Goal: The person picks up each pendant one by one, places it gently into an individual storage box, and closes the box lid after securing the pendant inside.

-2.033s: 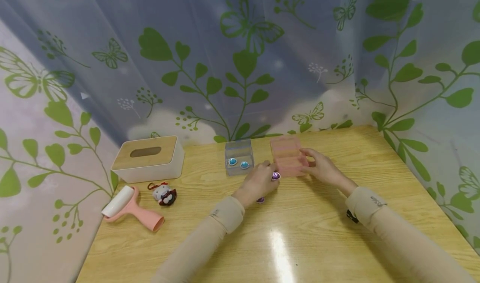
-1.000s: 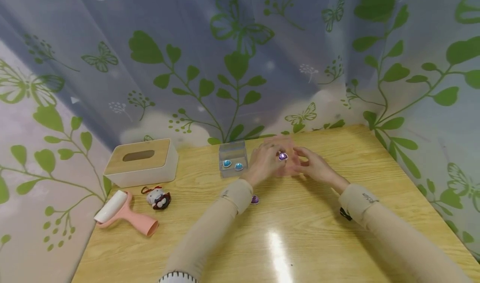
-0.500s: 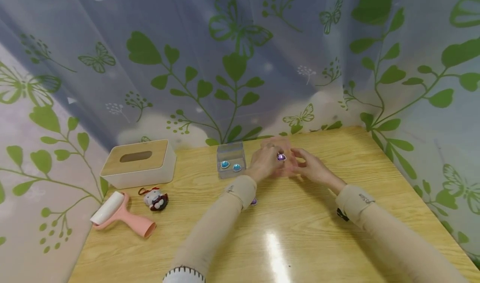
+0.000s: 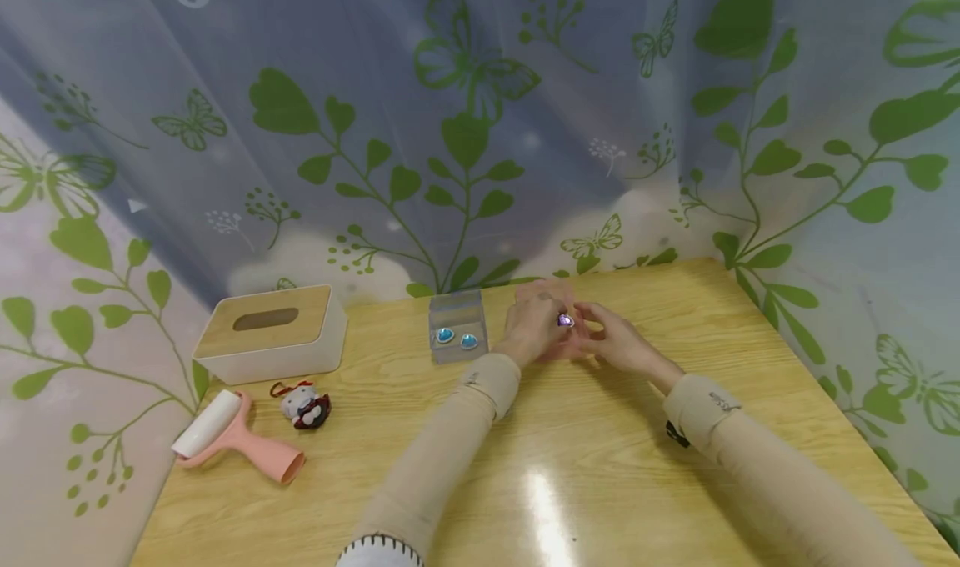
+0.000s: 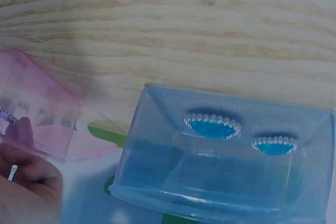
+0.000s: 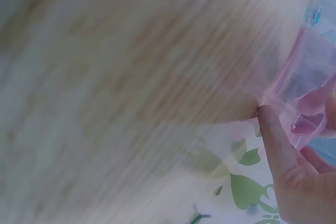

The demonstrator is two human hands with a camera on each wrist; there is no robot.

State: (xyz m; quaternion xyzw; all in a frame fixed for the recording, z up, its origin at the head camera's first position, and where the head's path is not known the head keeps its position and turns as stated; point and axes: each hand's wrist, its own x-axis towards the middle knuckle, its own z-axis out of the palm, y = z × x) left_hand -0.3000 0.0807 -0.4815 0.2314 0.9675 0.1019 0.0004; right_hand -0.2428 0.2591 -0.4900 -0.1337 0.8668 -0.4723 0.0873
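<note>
A clear pink box (image 4: 543, 288) with its lid raised stands at the back of the wooden table. My left hand (image 4: 531, 327) reaches into it, pinching a purple gem (image 4: 566, 321) with a silvery rim. In the left wrist view, those fingertips show through the pink wall beside the gem. My right hand (image 4: 621, 339) holds the pink box at its right side, one finger (image 6: 273, 135) lying along its edge. Left of it, a clear blue box (image 4: 459, 302), also lidded and raised, contains a blue gem (image 4: 446, 334) and another blue gem (image 4: 468, 341), both with beaded rims.
A white tissue box (image 4: 273, 358) with a wooden top stands at the back left. In front of it lie a small plush-like figure charm (image 4: 303, 406) and a pink-handled lint roller (image 4: 240, 438). A patterned curtain (image 4: 360, 133) borders the table behind.
My left hand has moved up and right from the table before the boxes into the pink box, carrying the purple gem. Another purple gem on the table is now hidden by my left sleeve.
</note>
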